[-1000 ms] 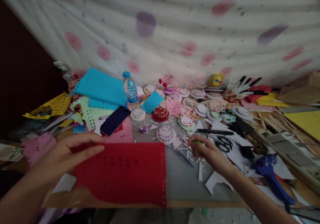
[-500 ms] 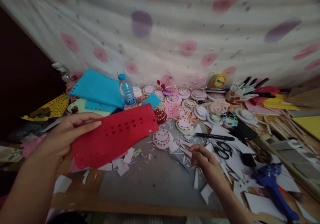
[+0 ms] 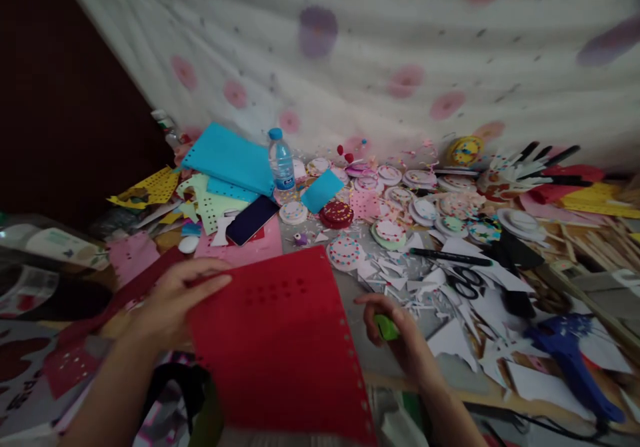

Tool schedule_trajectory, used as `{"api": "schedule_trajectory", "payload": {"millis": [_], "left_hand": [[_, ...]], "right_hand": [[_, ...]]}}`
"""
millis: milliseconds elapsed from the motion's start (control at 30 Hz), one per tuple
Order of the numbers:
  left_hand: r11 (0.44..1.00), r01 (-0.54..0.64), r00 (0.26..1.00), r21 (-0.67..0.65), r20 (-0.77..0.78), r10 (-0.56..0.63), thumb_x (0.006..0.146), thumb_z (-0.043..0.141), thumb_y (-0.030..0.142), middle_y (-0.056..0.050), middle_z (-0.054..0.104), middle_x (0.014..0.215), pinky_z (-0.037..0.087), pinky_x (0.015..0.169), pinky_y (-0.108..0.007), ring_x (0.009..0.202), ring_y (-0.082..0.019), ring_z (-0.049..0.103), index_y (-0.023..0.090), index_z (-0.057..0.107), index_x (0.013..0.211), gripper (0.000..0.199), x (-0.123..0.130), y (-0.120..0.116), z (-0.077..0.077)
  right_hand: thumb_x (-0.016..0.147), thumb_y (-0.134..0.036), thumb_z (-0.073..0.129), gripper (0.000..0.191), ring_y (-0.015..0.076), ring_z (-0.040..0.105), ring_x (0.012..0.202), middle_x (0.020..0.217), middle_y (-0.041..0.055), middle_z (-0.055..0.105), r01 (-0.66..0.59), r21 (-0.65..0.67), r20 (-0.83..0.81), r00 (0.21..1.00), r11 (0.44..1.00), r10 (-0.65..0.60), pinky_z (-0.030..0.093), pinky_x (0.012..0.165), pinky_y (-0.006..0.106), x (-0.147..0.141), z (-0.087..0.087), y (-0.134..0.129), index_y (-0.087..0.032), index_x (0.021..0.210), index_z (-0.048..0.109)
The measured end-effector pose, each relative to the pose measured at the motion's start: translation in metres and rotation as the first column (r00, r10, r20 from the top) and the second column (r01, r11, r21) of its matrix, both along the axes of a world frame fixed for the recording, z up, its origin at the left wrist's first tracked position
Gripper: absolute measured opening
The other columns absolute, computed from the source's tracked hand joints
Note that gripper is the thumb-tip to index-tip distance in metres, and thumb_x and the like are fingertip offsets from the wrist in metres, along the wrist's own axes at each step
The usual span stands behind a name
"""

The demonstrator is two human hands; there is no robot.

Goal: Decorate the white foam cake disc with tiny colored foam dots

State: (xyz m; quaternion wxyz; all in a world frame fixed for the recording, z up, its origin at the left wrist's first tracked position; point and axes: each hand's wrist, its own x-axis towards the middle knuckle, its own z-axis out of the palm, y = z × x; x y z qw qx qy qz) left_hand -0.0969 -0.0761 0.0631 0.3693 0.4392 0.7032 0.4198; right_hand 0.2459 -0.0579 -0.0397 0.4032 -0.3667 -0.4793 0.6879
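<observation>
My left hand [image 3: 185,300] pinches the upper left edge of a red sheet [image 3: 285,360]. The sheet has two rows of punched holes near its top and more holes along its right side, and its lower part hangs over the table's front edge. To the right of the sheet, my right hand [image 3: 387,324] is curled around a small green object [image 3: 386,327], mostly covered by the fingers. White paper scraps [image 3: 453,340] lie beside that hand. Just beyond the sheet are a dark red disc [image 3: 337,214] and a white dotted disc [image 3: 345,252].
A water bottle [image 3: 283,164] stands behind a phone [image 3: 253,220]. Blue sheets [image 3: 227,160] are at the back left. Scissors [image 3: 465,282], a black pen [image 3: 450,256] and a blue glue gun [image 3: 575,367] lie at the right. Large bottles [image 3: 50,244] lie at the far left.
The red sheet has swung down and nearer, showing more of its surface. My right hand has turned, revealing the green object. The view has shifted left, bringing the phone into sight.
</observation>
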Motion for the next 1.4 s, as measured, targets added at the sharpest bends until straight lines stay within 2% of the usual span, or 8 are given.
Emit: {"api": "schedule_trajectory", "payload": {"millis": [167,467,600,867,1033,1167,1267,1400], "left_hand": [[0.918,0.387,0.859,0.082,-0.394,-0.327,0.088,0.053,0.041,-0.005,0.076,0.098,0.057,0.077,-0.029,0.089,-0.021,0.070,0.019,0.071,0.095,0.029,0.028,0.018,-0.048],[0.970,0.232,0.639,0.069,-0.763,-0.099,0.074,0.069,0.035,-0.024,0.058,0.124,0.039,0.103,-0.047,0.121,-0.039,0.050,0.004,0.058,0.119,0.055,-0.023,0.131,-0.081],[0.981,0.193,0.512,-0.023,-0.851,-0.120,0.063,0.076,0.042,-0.024,0.060,0.114,0.041,0.097,-0.047,0.115,-0.043,0.052,0.006,0.064,0.106,0.058,-0.033,0.166,-0.087],[0.987,0.130,0.422,-0.092,-0.896,-0.139,0.063,0.067,0.060,-0.024,0.065,0.099,0.050,0.077,-0.041,0.096,-0.040,0.063,0.008,0.068,0.094,0.060,-0.041,0.181,-0.071],[0.998,0.025,0.469,-0.055,-0.881,-0.060,0.067,0.055,0.075,-0.024,0.065,0.098,0.050,0.074,-0.042,0.095,-0.041,0.064,0.008,0.065,0.098,0.074,-0.061,0.158,-0.059],[0.995,-0.069,0.530,-0.072,-0.848,-0.025,0.063,0.061,0.073,-0.028,0.063,0.102,0.049,0.076,-0.045,0.097,-0.044,0.062,0.004,0.060,0.105,0.081,-0.067,0.140,-0.073],[0.989,-0.121,0.605,-0.086,-0.796,0.005,0.065,0.064,0.070,-0.029,0.060,0.110,0.048,0.079,-0.044,0.102,-0.043,0.061,0.004,0.053,0.116,0.084,-0.076,0.139,-0.088],[0.988,-0.101,0.754,-0.116,-0.657,0.000,0.089,0.046,0.059,-0.013,0.065,0.099,0.050,0.078,-0.040,0.091,-0.027,0.064,0.011,0.058,0.109,0.053,-0.102,0.147,-0.100]], "right_hand": [[0.075,-0.063,0.059,0.045,0.0141,0.048,0.057,0.066,-0.0001,0.056,-0.015,0.128,0.373,0.927,0.992,-0.034,0.038,0.051,0.025,-0.008,-0.007,-0.005,-0.019,0.082,0.064],[0.091,-0.050,0.042,0.042,0.0270,0.065,0.084,0.092,0.0105,0.065,-0.063,0.558,0.791,0.343,0.827,-0.507,0.051,0.070,0.037,-0.013,-0.024,0.004,-0.017,0.117,0.050],[0.096,-0.034,0.038,0.036,0.0264,0.059,0.099,0.105,0.0143,0.058,-0.227,0.723,0.685,0.358,0.652,-0.634,0.049,0.087,0.041,-0.032,-0.036,-0.004,-0.014,0.125,0.045],[0.089,-0.033,0.052,0.040,0.0307,0.050,0.103,0.114,0.0161,0.051,-0.199,0.819,0.574,0.243,0.539,-0.782,0.045,0.087,0.050,-0.049,-0.038,-0.006,-0.013,0.124,0.045],[0.083,-0.013,0.052,0.034,0.0263,0.050,0.101,0.110,0.0132,0.051,-0.136,0.938,0.341,0.528,0.319,-0.778,0.044,0.085,0.043,-0.081,0.002,0.002,-0.017,0.117,0.046],[0.087,-0.016,0.048,0.021,0.0222,0.053,0.098,0.103,0.0110,0.056,-0.182,0.861,0.413,0.797,0.476,-0.442,0.047,0.083,0.037,-0.152,0.028,0.041,-0.018,0.108,0.046],[0.087,-0.031,0.054,0.018,0.0189,0.056,0.090,0.098,0.0082,0.059,-0.360,0.580,0.667,0.725,0.730,-0.172,0.046,0.079,0.031,-0.215,0.029,0.083,-0.018,0.099,0.048],[0.079,-0.041,0.065,0.034,0.0178,0.058,0.074,0.085,0.0069,0.063,-0.419,0.415,0.773,0.631,0.808,-0.069,0.043,0.062,0.027,-0.271,0.010,0.129,-0.015,0.097,0.053]]}}
